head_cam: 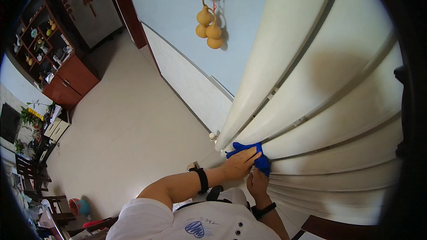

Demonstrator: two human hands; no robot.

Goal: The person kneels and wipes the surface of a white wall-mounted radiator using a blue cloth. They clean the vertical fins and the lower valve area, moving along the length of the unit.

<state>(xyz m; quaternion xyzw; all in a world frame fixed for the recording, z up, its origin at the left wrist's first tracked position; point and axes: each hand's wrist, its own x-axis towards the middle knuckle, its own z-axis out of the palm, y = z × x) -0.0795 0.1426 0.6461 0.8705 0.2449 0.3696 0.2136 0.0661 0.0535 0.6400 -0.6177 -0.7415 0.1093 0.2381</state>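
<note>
Blue cloth (pixel 263 166) is bunched against the lower part of a white column radiator (pixel 300 133), which fans out across the right side of the view. My left hand (pixel 238 163) lies over the cloth, its fingers gripping it against the columns. Just below, my right hand (pixel 258 184) has its fingertips at the cloth's lower edge and seems to pinch it; part of that grip is hidden. Both wrists wear black bands. A white valve (pixel 212 136) sits at the foot of the radiator's nearest left column.
Dried gourds (pixel 208 30) hang on the light blue wall beside the radiator. Beige floor tiles (pixel 133 116) stretch leftward to a reddish-brown display cabinet (pixel 71 81). A bucket (pixel 79 206) and wooden chairs (pixel 55 203) stand at lower left. A dark red edge (pixel 327 227) lies at lower right.
</note>
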